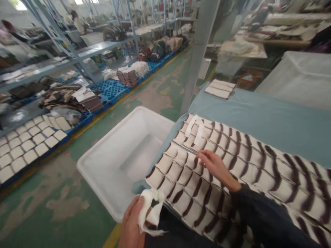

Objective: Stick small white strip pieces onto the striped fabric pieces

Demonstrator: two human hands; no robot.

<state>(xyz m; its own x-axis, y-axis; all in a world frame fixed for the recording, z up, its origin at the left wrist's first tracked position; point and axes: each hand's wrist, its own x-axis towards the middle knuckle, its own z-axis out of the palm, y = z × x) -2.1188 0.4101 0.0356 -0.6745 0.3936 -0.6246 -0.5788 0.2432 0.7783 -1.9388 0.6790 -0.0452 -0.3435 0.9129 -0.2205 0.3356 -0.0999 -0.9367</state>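
Rows of cream fabric pieces with dark brown edges (190, 177) lie overlapped on a table covered in blue-grey cloth (248, 110). At the lower middle, my left hand (133, 220) is closed on a bunch of white fabric strips (152, 213), whose loose ends hang out to the right. My right hand (213, 167) rests over the pieces near the gap between two rows, thumb and fingers pinched together; whatever is between them is too small to make out. A curved white strip (199, 132) lies on the pieces beyond my right hand.
Left of the table stands a white plastic bin (139, 151). A small stack of cream pieces (220, 88) sits at the table's far end, near a grey post (199, 55). Blue pallets (113, 89) with fabric stacks line the left; people sit farther back.
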